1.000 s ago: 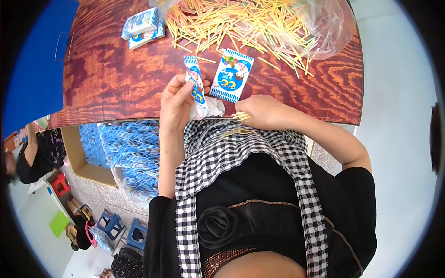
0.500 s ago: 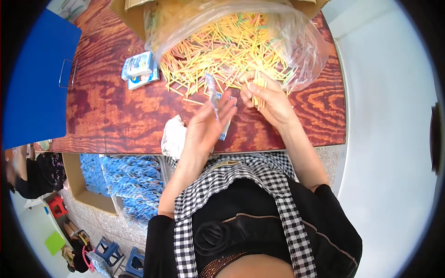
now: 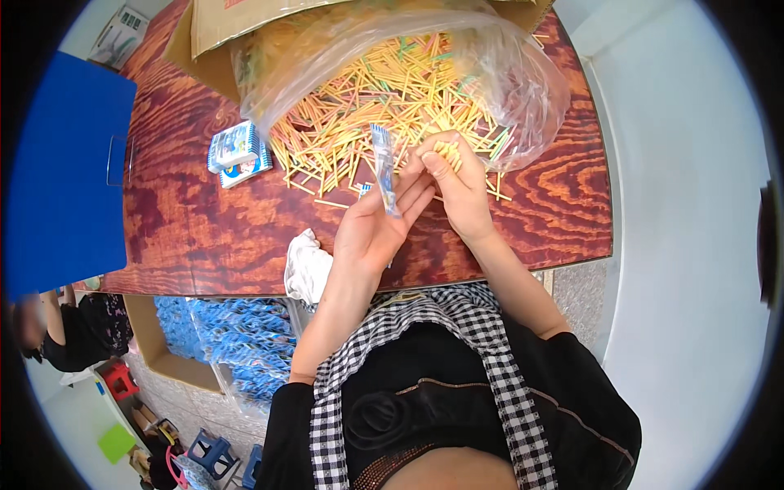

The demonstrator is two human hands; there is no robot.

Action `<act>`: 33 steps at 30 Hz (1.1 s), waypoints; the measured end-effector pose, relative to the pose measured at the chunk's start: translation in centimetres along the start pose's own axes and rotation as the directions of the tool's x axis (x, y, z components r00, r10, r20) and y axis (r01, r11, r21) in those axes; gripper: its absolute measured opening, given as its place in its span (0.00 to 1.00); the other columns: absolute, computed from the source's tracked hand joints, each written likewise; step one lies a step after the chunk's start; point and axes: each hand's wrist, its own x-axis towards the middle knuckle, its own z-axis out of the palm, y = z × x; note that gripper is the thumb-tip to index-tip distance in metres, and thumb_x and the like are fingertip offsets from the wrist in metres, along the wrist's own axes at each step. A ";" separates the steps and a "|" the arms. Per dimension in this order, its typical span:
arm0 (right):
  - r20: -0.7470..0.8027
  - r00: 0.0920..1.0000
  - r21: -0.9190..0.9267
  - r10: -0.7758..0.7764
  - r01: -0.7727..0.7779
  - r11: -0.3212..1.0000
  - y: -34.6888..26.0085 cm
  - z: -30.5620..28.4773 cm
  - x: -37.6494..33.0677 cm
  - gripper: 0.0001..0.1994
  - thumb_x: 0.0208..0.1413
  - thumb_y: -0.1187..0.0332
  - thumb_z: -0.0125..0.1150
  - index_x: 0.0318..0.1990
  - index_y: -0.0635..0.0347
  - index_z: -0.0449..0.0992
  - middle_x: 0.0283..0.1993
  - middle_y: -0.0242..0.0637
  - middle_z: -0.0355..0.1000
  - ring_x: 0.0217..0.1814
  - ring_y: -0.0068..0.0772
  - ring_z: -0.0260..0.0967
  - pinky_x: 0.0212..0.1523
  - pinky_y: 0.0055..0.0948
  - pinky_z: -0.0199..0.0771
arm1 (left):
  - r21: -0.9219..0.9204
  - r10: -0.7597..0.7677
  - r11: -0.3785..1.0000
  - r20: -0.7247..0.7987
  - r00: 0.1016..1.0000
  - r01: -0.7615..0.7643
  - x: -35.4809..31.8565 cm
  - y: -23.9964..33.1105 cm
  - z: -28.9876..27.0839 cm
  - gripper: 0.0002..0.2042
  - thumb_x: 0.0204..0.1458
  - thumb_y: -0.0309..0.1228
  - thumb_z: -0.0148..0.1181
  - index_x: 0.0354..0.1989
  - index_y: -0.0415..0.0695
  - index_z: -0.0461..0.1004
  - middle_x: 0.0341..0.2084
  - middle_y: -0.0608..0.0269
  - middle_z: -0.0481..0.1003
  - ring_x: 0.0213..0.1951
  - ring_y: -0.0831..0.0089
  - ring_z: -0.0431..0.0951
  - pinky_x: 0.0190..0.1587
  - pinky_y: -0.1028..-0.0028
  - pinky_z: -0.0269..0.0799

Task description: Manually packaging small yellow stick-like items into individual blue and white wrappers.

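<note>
My left hand (image 3: 371,229) is palm up near the table's front edge, with a narrow clear-and-blue plastic packet (image 3: 382,159) standing up from its fingers. Beside it, my right hand (image 3: 464,192) is closed around a bundle of short yellow sticks (image 3: 448,152). The fingertips of both hands come close together, and I cannot tell whether they touch. Just beyond the hands lies a big pile of loose sticks (image 3: 367,106), mostly yellow with some pink and green, spilling from a clear plastic bag (image 3: 531,90).
A cardboard box (image 3: 204,69) holds the bag. Two small blue-and-white packs (image 3: 235,147) are stacked at the left, and a white cloth (image 3: 307,265) sits at the front edge. Below, a carton (image 3: 175,359) holds blue packets (image 3: 245,335). Another person (image 3: 82,331) is at far left.
My left hand and the packet have moved right, closer to my right hand. The right hand has turned, so the yellow bundle now shows its ends. The whole view has shifted slightly.
</note>
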 end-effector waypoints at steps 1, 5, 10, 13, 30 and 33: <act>-0.016 1.000 0.034 -0.007 0.008 0.999 0.0 0.1 0.1 0.05 0.63 0.72 0.48 0.38 0.64 0.67 0.31 0.34 0.67 0.33 0.22 0.65 0.39 0.21 0.68 | 0.001 -0.003 1.000 -0.002 1.000 0.003 0.0 -0.1 0.0 0.15 0.58 0.28 0.47 0.49 0.31 0.67 0.51 0.48 0.70 0.59 0.57 0.65 0.66 0.58 0.56; 0.038 0.997 -0.113 -0.064 0.068 0.991 0.5 0.1 0.1 0.06 0.63 0.71 0.48 0.37 0.65 0.68 0.31 0.34 0.68 0.33 0.22 0.65 0.38 0.21 0.67 | 0.032 0.008 0.999 0.079 0.997 -0.011 -0.4 0.1 -0.1 0.14 0.58 0.31 0.50 0.49 0.35 0.69 0.52 0.49 0.70 0.60 0.57 0.64 0.65 0.58 0.56; 0.043 0.999 -0.110 0.028 -0.023 0.994 -0.1 -0.3 0.1 0.05 0.59 0.71 0.52 0.38 0.65 0.70 0.33 0.32 0.70 0.35 0.20 0.67 0.39 0.22 0.68 | 0.724 0.567 0.434 0.243 0.787 -0.537 -1.7 0.8 0.6 0.01 0.55 0.22 0.52 0.33 0.39 0.69 0.58 0.50 0.65 0.62 0.55 0.63 0.63 0.56 0.55; 0.249 0.968 -0.347 0.043 0.047 0.937 0.1 -1.8 -0.3 0.10 0.58 0.72 0.54 0.45 0.66 0.68 0.39 0.33 0.70 0.43 0.25 0.68 0.47 0.24 0.67 | 0.623 0.227 -0.479 0.768 0.599 -0.618 -2.4 2.7 3.7 0.02 0.52 0.22 0.54 0.31 0.38 0.68 0.59 0.48 0.64 0.63 0.50 0.60 0.64 0.54 0.52; 0.309 0.947 -0.107 0.090 -0.059 0.993 -0.1 -1.7 -0.2 0.06 0.62 0.71 0.50 0.37 0.65 0.70 0.32 0.34 0.68 0.34 0.24 0.66 0.39 0.23 0.67 | 0.688 0.610 0.458 0.218 0.762 -0.563 -3.5 5.4 -3.3 0.03 0.58 0.24 0.52 0.39 0.39 0.70 0.41 0.59 0.75 0.39 0.79 0.75 0.46 0.73 0.72; 0.344 0.938 -0.109 0.052 -0.015 0.994 -0.1 -1.3 -0.3 0.05 0.62 0.72 0.50 0.37 0.65 0.70 0.32 0.35 0.68 0.34 0.25 0.66 0.38 0.23 0.66 | 0.544 0.582 0.655 0.081 0.809 -0.525 -3.5 5.4 -4.3 0.04 0.58 0.24 0.53 0.40 0.39 0.71 0.34 0.65 0.76 0.34 0.81 0.75 0.42 0.77 0.72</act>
